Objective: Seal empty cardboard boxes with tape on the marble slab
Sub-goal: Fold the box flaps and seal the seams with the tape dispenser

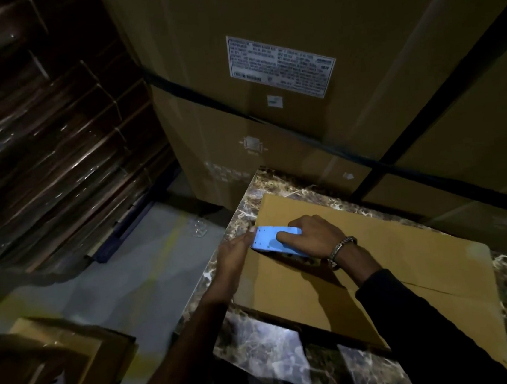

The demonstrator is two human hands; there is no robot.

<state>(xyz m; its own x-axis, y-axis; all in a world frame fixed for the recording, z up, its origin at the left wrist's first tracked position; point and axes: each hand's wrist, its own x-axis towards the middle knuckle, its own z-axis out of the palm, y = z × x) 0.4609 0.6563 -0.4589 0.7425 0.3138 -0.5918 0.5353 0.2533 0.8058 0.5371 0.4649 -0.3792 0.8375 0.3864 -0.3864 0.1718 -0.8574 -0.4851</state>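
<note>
Two hands are working at the left end of the cardboard box (378,260) lying on the marble bench (261,341): the left hand (233,253) is resting flat with straight fingers at the box's edge, beside the blue tape dispenser (274,241), which the right hand (313,235) is gripping from above. Pressing the dispenser down firmly and drawing it steadily rightward along the seam should be laying the tape flat.

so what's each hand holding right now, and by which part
The right hand grips the blue tape dispenser over its top, at the box's left end. The left hand touches the dispenser's front end; whether it grips cannot be told.
</note>
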